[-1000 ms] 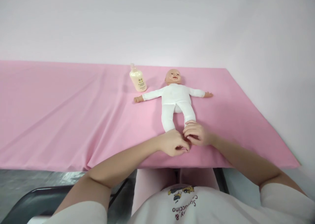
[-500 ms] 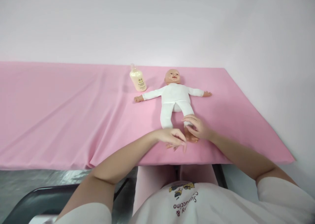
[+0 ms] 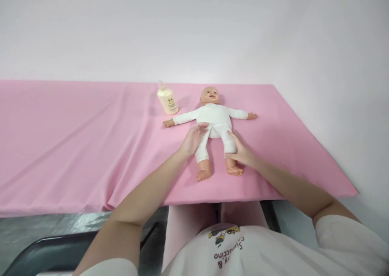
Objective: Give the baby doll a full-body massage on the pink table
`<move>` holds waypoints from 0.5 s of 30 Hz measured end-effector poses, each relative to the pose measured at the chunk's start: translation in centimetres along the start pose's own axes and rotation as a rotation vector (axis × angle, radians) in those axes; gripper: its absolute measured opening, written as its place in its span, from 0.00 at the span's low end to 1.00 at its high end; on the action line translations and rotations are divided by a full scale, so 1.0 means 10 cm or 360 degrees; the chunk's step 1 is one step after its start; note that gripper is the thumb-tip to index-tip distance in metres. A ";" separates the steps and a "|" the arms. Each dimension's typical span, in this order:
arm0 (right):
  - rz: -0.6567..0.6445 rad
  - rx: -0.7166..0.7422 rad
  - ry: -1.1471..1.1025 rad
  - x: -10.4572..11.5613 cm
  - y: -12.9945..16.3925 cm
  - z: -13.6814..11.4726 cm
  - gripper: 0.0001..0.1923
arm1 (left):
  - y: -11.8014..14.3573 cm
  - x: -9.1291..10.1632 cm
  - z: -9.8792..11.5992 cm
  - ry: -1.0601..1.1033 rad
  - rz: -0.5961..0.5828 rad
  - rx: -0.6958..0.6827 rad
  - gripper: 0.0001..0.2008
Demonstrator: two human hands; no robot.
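Note:
A baby doll [image 3: 212, 116] in a white suit lies on its back with arms spread, head towards the far edge and bare feet towards me. My left hand [image 3: 195, 139] touches the hip and thigh of the leg on the left, its fingers stretched out. On the other leg, around the knee and shin, rests my right hand [image 3: 241, 151], thumb and fingers spread apart. The thumb crosses the shin just below the trouser cuff. Neither hand visibly lifts the doll.
A lotion bottle [image 3: 167, 100] with a pale yellow body stands beyond the doll's arm on the left. Pink cloth [image 3: 75, 146] with folds covers the table. A white wall [image 3: 188, 29] runs behind, and a black chair [image 3: 51, 251] is at lower left.
My left hand has moved up from near the feet to the doll's thigh, its bent fingers now straightened. My right hand stays at the other leg, its fingers now higher.

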State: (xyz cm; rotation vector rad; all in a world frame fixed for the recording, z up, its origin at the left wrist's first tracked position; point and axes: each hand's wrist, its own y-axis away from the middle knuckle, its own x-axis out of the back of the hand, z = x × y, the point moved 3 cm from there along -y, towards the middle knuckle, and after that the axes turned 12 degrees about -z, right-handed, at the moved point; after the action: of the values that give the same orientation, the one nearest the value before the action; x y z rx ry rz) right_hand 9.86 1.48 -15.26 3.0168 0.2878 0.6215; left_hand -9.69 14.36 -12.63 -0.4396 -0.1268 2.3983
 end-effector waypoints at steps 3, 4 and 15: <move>-0.0067 -0.0113 -0.0178 -0.02 0.03 -0.05 0.55 | 0.00 0.05 -0.08 -0.0804 -0.0084 -0.0070 0.19; -0.0098 -0.0134 -0.0236 -0.03 0.04 -0.06 0.56 | 0.01 0.05 -0.13 -0.1030 -0.0152 -0.0059 0.21; -0.0279 0.0074 -0.0262 -0.07 -0.06 0.04 0.65 | -0.23 -0.10 -0.32 -0.1880 -0.0357 0.0253 0.30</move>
State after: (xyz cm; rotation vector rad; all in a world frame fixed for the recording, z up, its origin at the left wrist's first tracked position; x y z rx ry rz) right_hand 9.32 1.94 -15.93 3.0172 0.5568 0.3551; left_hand -6.49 15.39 -14.93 1.0394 -0.4614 2.1082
